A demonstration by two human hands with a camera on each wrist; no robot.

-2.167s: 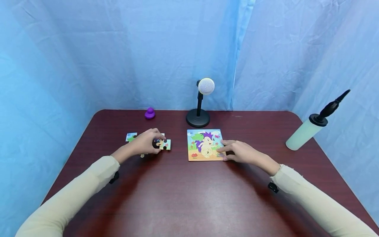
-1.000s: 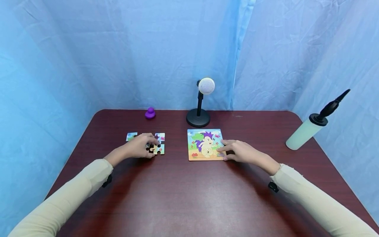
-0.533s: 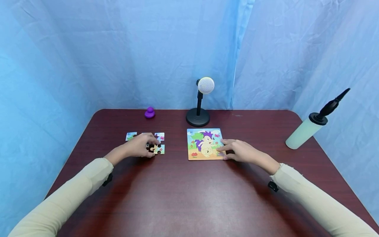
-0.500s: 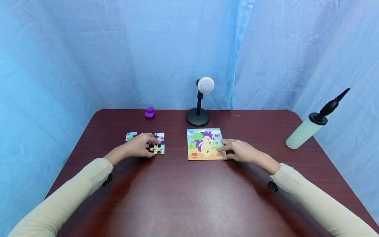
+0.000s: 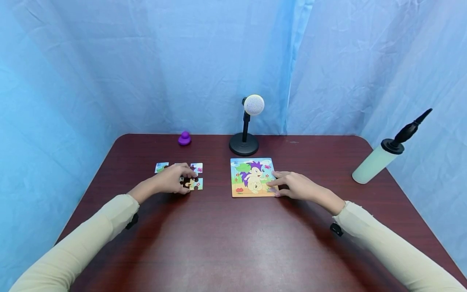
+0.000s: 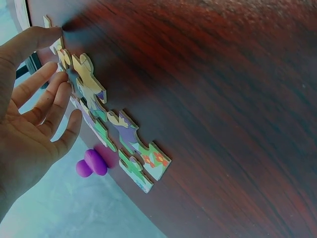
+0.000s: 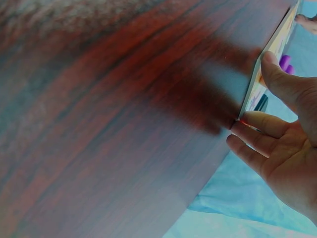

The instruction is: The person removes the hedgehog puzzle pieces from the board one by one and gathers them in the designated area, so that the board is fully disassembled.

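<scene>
My left hand [image 5: 169,180] is over a group of loose jigsaw pieces at the left, palm down. Thumb and forefinger tips lie at the edges of the bottom right puzzle piece [image 5: 198,185], fingers loosely bent. In the left wrist view, the left hand [image 6: 37,124] hovers beside several flat jigsaw pieces [image 6: 89,79], its fingers hiding some of them. My right hand [image 5: 297,186] touches the right edge of a square puzzle board [image 5: 254,180] with a purple hedgehog picture. In the right wrist view, the right hand [image 7: 292,148] has its thumb at the board's near edge and its fingers extended.
Behind the pieces sits a small purple toy [image 5: 185,139]. A microphone [image 5: 254,105] on a black round-based stand [image 5: 244,145] is behind the board. At the far right, a pale green hand pump [image 5: 375,164] leans with its black nozzle upward. Blue curtains surround the brown table [image 5: 233,239].
Over two seconds ago the left hand held a puzzle piece farther right; it has since moved left and lowered the piece among the others. The right hand has not visibly moved.
</scene>
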